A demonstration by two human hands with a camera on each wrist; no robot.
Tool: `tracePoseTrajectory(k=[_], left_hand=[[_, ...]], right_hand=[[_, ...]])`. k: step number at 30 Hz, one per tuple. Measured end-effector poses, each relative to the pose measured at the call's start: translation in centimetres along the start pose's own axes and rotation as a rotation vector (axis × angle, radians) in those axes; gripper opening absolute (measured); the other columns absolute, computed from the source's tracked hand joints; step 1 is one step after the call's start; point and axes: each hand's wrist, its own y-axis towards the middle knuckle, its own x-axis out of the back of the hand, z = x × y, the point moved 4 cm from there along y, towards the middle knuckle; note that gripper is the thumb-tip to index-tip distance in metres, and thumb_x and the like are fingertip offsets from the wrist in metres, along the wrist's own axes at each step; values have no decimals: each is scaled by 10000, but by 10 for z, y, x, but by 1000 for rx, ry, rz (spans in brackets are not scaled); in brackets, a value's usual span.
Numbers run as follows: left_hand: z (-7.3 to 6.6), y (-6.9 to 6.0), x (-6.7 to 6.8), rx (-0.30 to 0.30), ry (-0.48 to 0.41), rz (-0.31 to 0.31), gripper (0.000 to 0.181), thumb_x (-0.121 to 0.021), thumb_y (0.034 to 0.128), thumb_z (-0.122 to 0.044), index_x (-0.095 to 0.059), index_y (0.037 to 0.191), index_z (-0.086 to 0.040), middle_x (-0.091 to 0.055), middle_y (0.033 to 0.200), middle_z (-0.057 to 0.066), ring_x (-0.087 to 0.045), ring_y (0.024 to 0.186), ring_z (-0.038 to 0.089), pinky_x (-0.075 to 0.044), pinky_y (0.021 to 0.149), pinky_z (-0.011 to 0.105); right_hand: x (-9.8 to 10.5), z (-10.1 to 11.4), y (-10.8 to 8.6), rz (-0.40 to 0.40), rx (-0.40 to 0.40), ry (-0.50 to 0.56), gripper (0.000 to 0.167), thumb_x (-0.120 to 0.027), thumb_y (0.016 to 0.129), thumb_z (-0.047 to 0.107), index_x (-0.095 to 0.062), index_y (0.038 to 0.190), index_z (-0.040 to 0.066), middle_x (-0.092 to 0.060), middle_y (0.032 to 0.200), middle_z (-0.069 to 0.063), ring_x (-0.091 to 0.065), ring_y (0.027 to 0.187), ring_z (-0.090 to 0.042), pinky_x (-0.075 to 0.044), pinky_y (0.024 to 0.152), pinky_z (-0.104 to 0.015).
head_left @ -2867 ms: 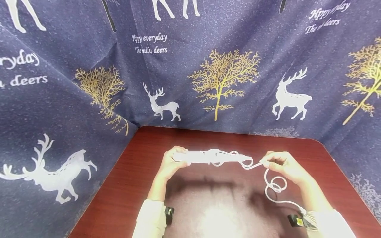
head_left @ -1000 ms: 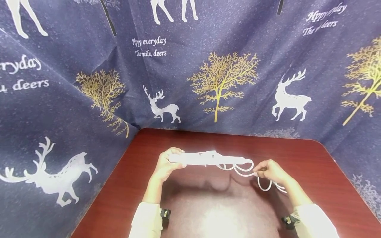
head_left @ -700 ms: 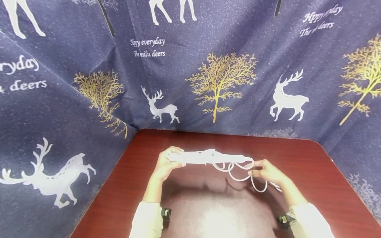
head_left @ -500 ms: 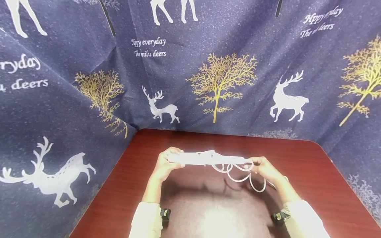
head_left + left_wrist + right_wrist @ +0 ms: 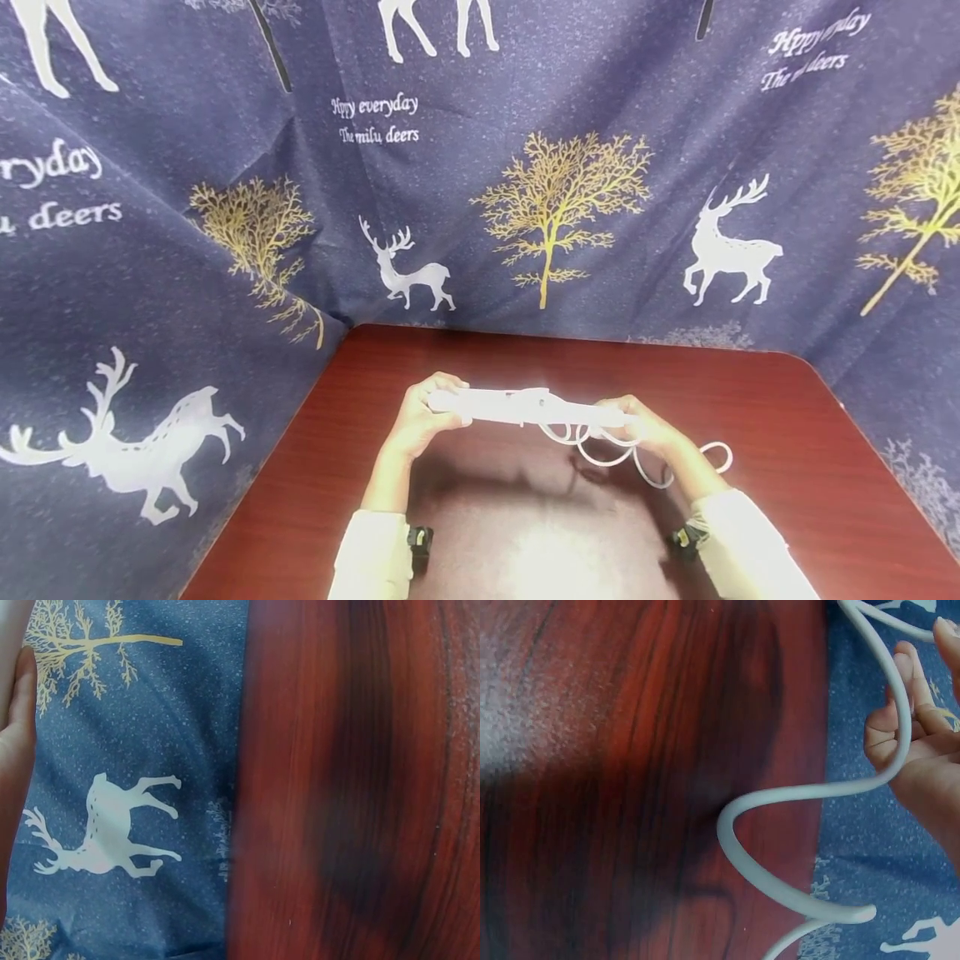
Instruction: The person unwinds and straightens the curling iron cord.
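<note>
A long white bar with a cable coming off its right end, which looks like a power strip [image 5: 491, 406], is held level above the table in the head view. My left hand [image 5: 422, 421] grips its left end, thumb below and fingers over the top. At the other end, my right hand [image 5: 647, 429] holds the strip near where the cable leaves. Loops of white cable [image 5: 606, 463] hang under the strip and past the right wrist. In the right wrist view the cable [image 5: 780, 795] curves in front of the curled fingers. Glare hides the strip's surface detail.
A reddish-brown wooden table [image 5: 765, 392] lies below, with a bright light reflection at its near middle. Dark blue cloth [image 5: 480, 208] printed with deer and trees hangs along the back and sides. Black camera units [image 5: 420, 542] sit at both wrists.
My right hand has moved left along the cable, from pinching it out to the right to holding the strip's right end. The strip now tilts slightly down to the right; the left hand keeps its grip.
</note>
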Motion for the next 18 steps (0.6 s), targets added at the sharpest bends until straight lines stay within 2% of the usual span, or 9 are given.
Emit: tracePoseTrajectory(k=[3,5,7,9,12,15,18], left_hand=[[1,1,0,4,-3,6,318,-692,621,210,-596,886,63,-622,959,72,-577,820,188,-500,632,256],[1,1,-1,5,-8,15,321,-688,621,213,-595,891,68,-614,960,80,-578,808,187,-496,635,254],[1,1,-2,6,-16,27,328,-683,622,214,-596,905,73,-606,957,96,-579,789,187,-491,636,253],[2,1,-2,7,-23,35,332,-680,623,212,-601,913,72,-600,957,104,-580,773,181,-486,634,251],[2,0,-3,9,-32,43,337,-677,626,207,-616,918,49,-597,949,120,-583,746,171,-484,621,248],[3,-1,-4,8,-36,50,343,-674,630,205,-626,920,29,-598,943,133,-588,735,170,-487,614,251],[5,-1,-4,14,-20,47,343,-681,633,206,-624,923,31,-603,946,144,-590,750,188,-495,621,264]], right_hand=[[0,-1,1,-5,15,-43,197,-585,790,-103,-674,943,-16,-661,811,-130,-607,704,-191,-503,631,-279],[2,-2,0,-34,-16,-81,184,-599,787,-73,-664,958,-73,-670,837,-155,-623,730,-202,-510,638,-282],[8,-4,-2,-105,-102,-108,211,-608,799,-33,-649,989,-115,-676,877,-171,-638,742,-186,-513,615,-279],[17,-7,-5,-202,-207,-124,241,-630,818,4,-646,1028,-112,-677,923,-175,-640,728,-161,-509,579,-263],[29,-12,-7,-331,-325,-100,258,-628,850,11,-625,1072,-120,-659,952,-219,-633,695,-134,-506,566,-260],[38,-13,-7,-384,-322,-103,273,-623,862,7,-598,1084,-149,-626,980,-291,-650,726,-167,-524,635,-293],[47,-8,-5,-419,-272,-147,274,-623,870,24,-596,1076,-155,-634,978,-277,-662,749,-230,-527,666,-321]])
